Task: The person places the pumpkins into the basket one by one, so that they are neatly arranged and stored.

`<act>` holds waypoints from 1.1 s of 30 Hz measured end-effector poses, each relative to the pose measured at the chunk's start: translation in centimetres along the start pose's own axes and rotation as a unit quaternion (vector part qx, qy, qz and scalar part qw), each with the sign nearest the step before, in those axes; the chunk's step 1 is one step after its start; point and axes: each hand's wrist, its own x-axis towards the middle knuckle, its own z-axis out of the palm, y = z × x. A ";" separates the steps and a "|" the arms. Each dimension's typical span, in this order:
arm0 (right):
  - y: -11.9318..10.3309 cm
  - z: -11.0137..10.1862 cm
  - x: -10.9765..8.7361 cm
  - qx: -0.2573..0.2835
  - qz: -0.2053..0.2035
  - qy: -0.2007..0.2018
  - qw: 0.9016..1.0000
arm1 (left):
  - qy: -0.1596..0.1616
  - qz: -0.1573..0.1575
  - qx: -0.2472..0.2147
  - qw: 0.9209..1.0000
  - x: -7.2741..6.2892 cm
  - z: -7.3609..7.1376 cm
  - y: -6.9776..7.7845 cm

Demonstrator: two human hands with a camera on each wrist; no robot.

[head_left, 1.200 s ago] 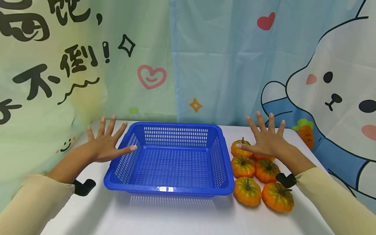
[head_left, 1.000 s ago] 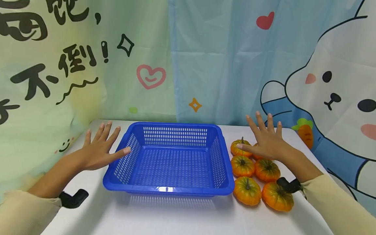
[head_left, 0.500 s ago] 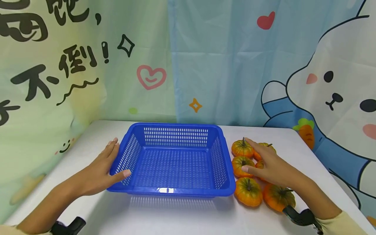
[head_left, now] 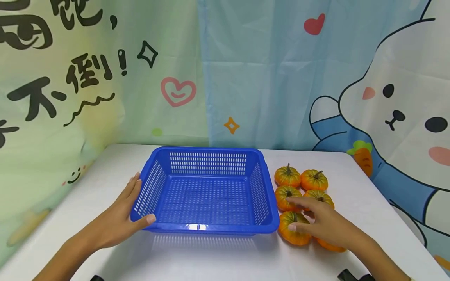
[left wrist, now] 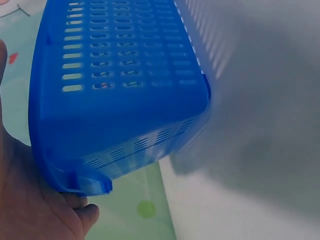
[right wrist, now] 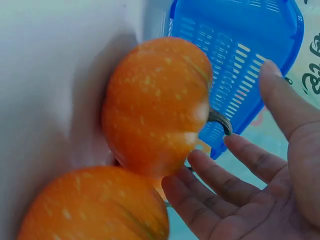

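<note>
A blue plastic basket (head_left: 218, 230) with slotted walls stands on the white table, nothing inside it. My left hand (head_left: 116, 220) is at its left side, fingers straight along the rim and thumb over the front left corner. In the left wrist view the palm lies close by the rim of the basket (left wrist: 75, 115). Several small orange pumpkins are grouped right of the basket. Over the front left pumpkin (head_left: 291, 234) hovers my right hand (head_left: 328, 224), fingers slightly bent and spread. The right wrist view shows its fingertips close to the stem of a pumpkin (right wrist: 155, 105).
Behind the front pair sit a middle left pumpkin (head_left: 285, 195), a back left pumpkin (head_left: 286, 177) and a back right pumpkin (head_left: 314, 180). A printed curtain (head_left: 242, 78) hangs along the table's back edge. The white table (head_left: 197, 261) extends in front of the basket.
Both hands have come down and toward the person from raised, spread poses. The left hand has come to the basket's left side, the right hand over the front pumpkins. Basket and pumpkins have stayed put.
</note>
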 end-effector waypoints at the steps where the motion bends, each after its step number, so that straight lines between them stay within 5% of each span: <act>1: 0.1 0.1 0.0 0.006 0.002 -0.004 1.000 | 0.002 0.000 0.000 1.000 0.0 0.1 0.0; 10: 0.4 1.2 0.3 0.006 0.015 -0.014 1.000 | 0.036 0.008 0.000 0.999 -0.4 1.1 -0.6; 25: 0.6 2.0 0.5 -0.049 0.022 -0.010 0.999 | 0.093 -0.033 0.004 0.995 -0.3 2.5 -0.7; 33: 1.0 2.0 0.3 -0.046 -0.010 -0.013 0.999 | 0.112 -0.041 -0.005 0.993 -0.2 2.8 -0.6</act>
